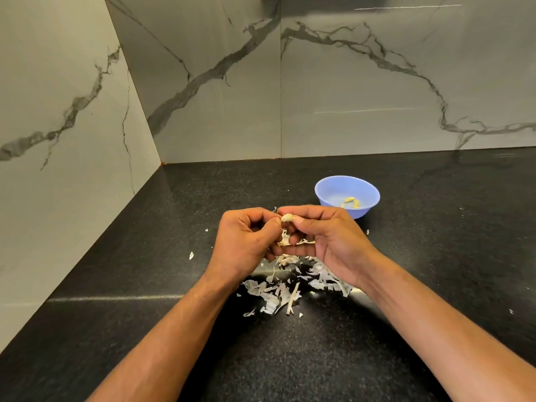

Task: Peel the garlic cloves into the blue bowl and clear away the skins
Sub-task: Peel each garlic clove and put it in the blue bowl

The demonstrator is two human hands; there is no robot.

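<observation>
Both hands are raised over the counter (435,285), just short of the bowl (347,195). The left hand (246,239) and right hand (322,236) pinch one clove (287,217) between curled fingertips, its long axis running roughly hand to hand. The bowl lies beyond and to the right of the clove, nearer the right hand, and holds peeled cloves. Skins (278,291) lie on the counter on the bowl's near side, under the wrists. Judgement: peeling in hand; skins not yet cleared.

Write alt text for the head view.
Both hands, left hand and right hand, pinch a garlic clove above a pile of skins on the black counter. A blue bowl holding peeled cloves sits behind the right hand.
</observation>
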